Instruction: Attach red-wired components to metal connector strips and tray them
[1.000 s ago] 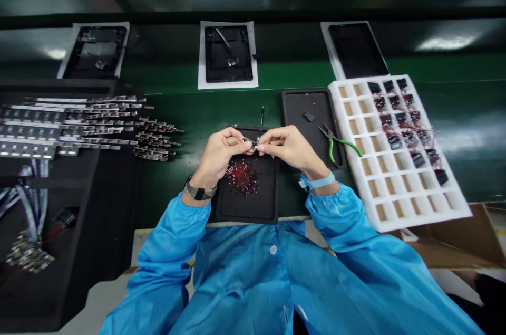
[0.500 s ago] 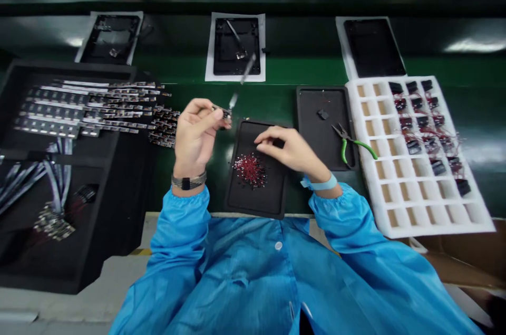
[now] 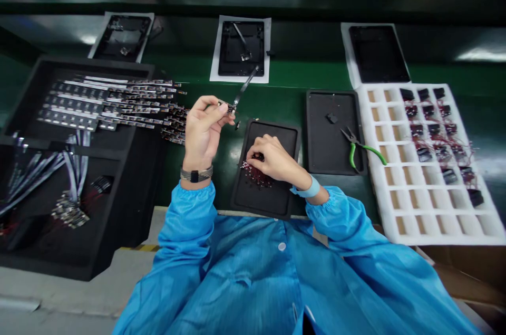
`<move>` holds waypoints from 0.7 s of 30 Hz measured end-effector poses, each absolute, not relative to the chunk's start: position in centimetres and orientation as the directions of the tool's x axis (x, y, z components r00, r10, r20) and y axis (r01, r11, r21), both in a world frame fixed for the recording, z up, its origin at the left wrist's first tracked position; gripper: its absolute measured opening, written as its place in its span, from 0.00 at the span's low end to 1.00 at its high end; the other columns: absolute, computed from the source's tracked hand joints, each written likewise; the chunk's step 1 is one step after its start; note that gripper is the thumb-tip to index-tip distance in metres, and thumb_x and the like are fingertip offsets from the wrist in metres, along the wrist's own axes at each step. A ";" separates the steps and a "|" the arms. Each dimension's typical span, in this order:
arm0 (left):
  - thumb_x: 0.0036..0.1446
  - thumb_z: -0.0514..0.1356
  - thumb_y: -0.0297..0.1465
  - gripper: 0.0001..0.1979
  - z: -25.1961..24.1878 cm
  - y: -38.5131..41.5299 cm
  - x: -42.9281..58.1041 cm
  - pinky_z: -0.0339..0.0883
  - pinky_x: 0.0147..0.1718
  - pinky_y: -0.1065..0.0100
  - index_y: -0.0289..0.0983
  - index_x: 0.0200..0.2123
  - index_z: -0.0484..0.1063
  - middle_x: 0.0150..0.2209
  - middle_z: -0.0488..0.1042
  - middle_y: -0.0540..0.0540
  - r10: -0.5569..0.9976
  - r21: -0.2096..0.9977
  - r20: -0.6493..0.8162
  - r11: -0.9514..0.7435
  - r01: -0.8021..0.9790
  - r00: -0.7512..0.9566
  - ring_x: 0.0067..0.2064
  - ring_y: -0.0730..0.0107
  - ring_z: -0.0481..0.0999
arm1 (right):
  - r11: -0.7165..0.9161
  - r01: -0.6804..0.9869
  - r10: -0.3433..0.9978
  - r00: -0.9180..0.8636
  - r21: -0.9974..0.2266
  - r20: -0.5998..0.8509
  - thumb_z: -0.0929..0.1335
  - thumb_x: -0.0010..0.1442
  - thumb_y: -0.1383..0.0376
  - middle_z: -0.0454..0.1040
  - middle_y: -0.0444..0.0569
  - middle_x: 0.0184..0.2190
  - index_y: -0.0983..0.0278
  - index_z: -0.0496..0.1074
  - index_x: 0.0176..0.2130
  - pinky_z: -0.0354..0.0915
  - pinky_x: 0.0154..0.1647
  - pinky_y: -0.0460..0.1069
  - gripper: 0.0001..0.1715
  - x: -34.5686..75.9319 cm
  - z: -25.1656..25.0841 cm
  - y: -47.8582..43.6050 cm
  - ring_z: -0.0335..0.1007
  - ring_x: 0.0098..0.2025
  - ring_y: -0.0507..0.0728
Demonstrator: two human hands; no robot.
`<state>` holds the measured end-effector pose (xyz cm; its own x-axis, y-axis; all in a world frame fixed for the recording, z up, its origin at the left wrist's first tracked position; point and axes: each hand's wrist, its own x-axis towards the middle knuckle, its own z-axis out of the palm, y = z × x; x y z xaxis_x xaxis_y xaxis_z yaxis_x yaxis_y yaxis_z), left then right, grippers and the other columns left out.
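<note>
My left hand (image 3: 205, 126) pinches a small circuit board (image 3: 229, 108) between thumb and fingers, above the green bench. From that board a dark flat ribbon cable (image 3: 245, 86) sticks up and away to the right. My right hand (image 3: 271, 157) reaches down into a black tray (image 3: 272, 207), its fingertips closed at a pile of tiny parts with red wires (image 3: 259, 179). The hand covers part of the pile. Whether a part is between those fingertips I cannot make out.
To the right lie green-handled pliers (image 3: 353, 147) on a second black tray (image 3: 320, 153), beside a white foam tray (image 3: 389, 227) with wired black parts. Boards with ribbon cables fill a black bin (image 3: 130, 176) at left. Device housings (image 3: 253, 34) line the back.
My right hand has come down and left onto the pile of red-wired parts. My left hand still holds the circuit board. The whole view has shifted slightly.
</note>
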<state>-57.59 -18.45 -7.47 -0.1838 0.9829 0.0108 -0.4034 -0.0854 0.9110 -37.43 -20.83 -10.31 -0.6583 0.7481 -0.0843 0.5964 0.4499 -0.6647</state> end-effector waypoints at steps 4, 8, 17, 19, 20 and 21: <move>0.49 0.77 0.34 0.20 -7.3 -18.5 -57.5 0.75 0.31 0.71 0.41 0.36 0.69 0.31 0.77 0.54 0.982 0.918 -0.014 -0.062 -0.391 -0.189 0.30 0.73 0.80 | 0.392 0.460 0.759 -0.651 -0.797 -0.003 0.75 0.64 0.69 0.79 0.47 0.36 0.62 0.82 0.36 0.58 0.50 0.53 0.03 -36.6 -10.5 -20.4 0.69 0.42 0.57; 0.48 0.77 0.34 0.20 -7.3 -18.5 -57.3 0.75 0.31 0.71 0.41 0.36 0.69 0.31 0.77 0.53 0.985 0.919 -0.031 -0.039 -0.393 -0.170 0.30 0.73 0.79 | 0.298 0.321 0.796 -0.604 -0.899 0.047 0.74 0.64 0.67 0.82 0.48 0.36 0.64 0.82 0.36 0.64 0.48 0.52 0.04 -35.3 -10.2 -19.7 0.74 0.40 0.56; 0.47 0.77 0.31 0.18 -7.6 -18.7 -57.1 0.76 0.31 0.71 0.38 0.36 0.72 0.30 0.78 0.52 0.986 0.926 -0.027 -0.038 -0.376 -0.165 0.29 0.72 0.80 | -0.071 0.085 0.892 -0.441 -0.994 -0.101 0.76 0.60 0.60 0.82 0.47 0.28 0.67 0.79 0.45 0.71 0.34 0.48 0.16 -33.6 -9.7 -19.2 0.77 0.29 0.53; 0.46 0.77 0.30 0.17 -7.9 -18.5 -57.1 0.75 0.30 0.71 0.37 0.35 0.73 0.30 0.78 0.51 0.983 0.932 -0.029 -0.039 -0.361 -0.182 0.28 0.72 0.80 | -0.107 0.001 0.911 -0.400 -0.994 -0.098 0.78 0.58 0.59 0.81 0.47 0.28 0.67 0.78 0.40 0.70 0.29 0.46 0.16 -33.5 -9.8 -19.0 0.74 0.24 0.51; 0.46 0.77 0.30 0.17 -8.0 -18.4 -57.0 0.75 0.29 0.71 0.37 0.35 0.73 0.30 0.79 0.51 0.982 0.934 -0.031 -0.038 -0.354 -0.187 0.28 0.72 0.80 | -0.122 -0.023 0.915 -0.391 -0.992 -0.104 0.78 0.57 0.58 0.82 0.47 0.28 0.67 0.78 0.39 0.70 0.28 0.46 0.16 -33.5 -9.8 -19.0 0.74 0.24 0.50; 0.46 0.77 0.29 0.17 -8.1 -18.5 -57.0 0.75 0.29 0.72 0.37 0.34 0.73 0.30 0.79 0.52 0.982 0.938 -0.033 -0.035 -0.345 -0.189 0.28 0.72 0.80 | -0.138 -0.035 0.915 -0.388 -0.990 -0.114 0.79 0.56 0.57 0.82 0.49 0.30 0.68 0.79 0.38 0.70 0.28 0.45 0.17 -33.4 -9.7 -19.0 0.76 0.25 0.51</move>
<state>-57.00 -18.46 -8.06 -0.1885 0.9815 -0.0327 -0.3448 -0.0350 0.9380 -33.45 -18.96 -9.67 -0.3876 0.9147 -0.1141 -0.0350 -0.1383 -0.9898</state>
